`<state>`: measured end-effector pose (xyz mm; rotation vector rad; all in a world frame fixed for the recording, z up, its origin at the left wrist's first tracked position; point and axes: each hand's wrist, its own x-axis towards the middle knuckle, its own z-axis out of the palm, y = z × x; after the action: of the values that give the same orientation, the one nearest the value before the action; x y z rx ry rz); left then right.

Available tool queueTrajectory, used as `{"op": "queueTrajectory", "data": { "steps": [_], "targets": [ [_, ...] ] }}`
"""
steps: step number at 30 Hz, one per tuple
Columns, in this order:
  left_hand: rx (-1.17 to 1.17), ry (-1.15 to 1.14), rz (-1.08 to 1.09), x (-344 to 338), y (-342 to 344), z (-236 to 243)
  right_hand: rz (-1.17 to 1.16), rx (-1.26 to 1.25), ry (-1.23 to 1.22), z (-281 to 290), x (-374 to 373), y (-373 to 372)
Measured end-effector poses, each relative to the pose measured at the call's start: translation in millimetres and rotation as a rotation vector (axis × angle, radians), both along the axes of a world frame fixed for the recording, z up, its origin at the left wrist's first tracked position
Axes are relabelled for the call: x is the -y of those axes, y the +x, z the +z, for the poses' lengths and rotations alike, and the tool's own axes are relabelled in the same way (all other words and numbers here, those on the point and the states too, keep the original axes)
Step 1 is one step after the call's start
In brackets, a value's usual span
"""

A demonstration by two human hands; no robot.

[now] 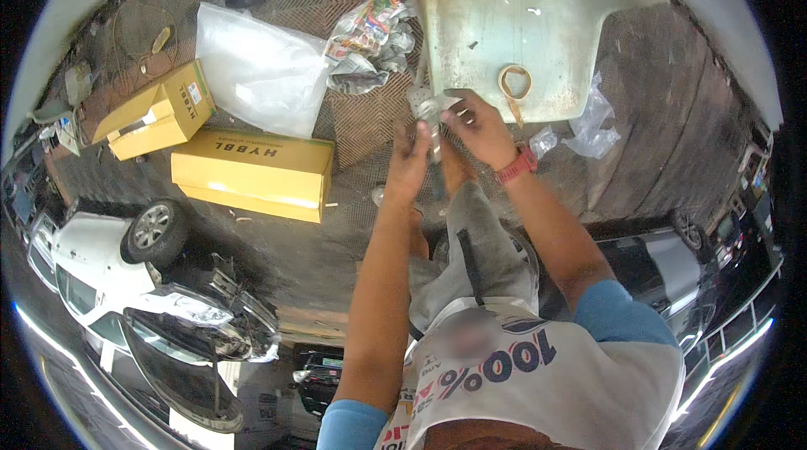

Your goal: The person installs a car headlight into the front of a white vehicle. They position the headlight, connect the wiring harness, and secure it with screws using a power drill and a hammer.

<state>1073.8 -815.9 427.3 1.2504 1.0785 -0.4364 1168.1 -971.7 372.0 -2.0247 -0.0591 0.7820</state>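
Observation:
My left hand [409, 162] is closed around a small pale, silvery piece [431, 110], whose exact kind I cannot make out. From the other side, the bent thumb and fingers of my right hand [481, 132] pinch at its edge. Just beside it is a light disc with small holes [417, 97], and a grey hose [419, 46] runs away from there. Beyond my hands lies a large pale green curved car panel [513, 25]. A loop of tan masking tape [514, 84] rests on the panel's near part.
Left of my hands are crumpled newspaper [368, 42], a translucent plastic sheet [261, 67] and two yellow cardboard boxes [252, 171] [160, 113]. Clear plastic wrap [593, 122] lies by the panel's right corner. A white car [105, 261] with its front opened stands at left, a dark car [647, 269] at right.

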Motion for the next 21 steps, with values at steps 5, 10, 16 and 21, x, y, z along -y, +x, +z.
{"op": "queueTrajectory", "data": {
  "steps": [5,10,16,21],
  "targets": [
    [-0.163,-0.133,0.106,-60.3,-77.7,4.1,-0.084,0.102,-0.487,-127.5,40.9,44.0],
    [-0.275,0.313,-0.303,-90.9,-201.4,60.1,-0.014,0.243,-0.685,-214.4,64.7,79.2],
    [-0.652,0.258,-0.206,-40.8,-372.4,144.9,0.016,-0.076,-0.45,-246.3,78.6,110.9],
    [-0.627,0.179,0.029,71.8,-541.5,150.0,0.12,-0.386,-0.216,-151.0,34.2,62.9]
  ]
}}
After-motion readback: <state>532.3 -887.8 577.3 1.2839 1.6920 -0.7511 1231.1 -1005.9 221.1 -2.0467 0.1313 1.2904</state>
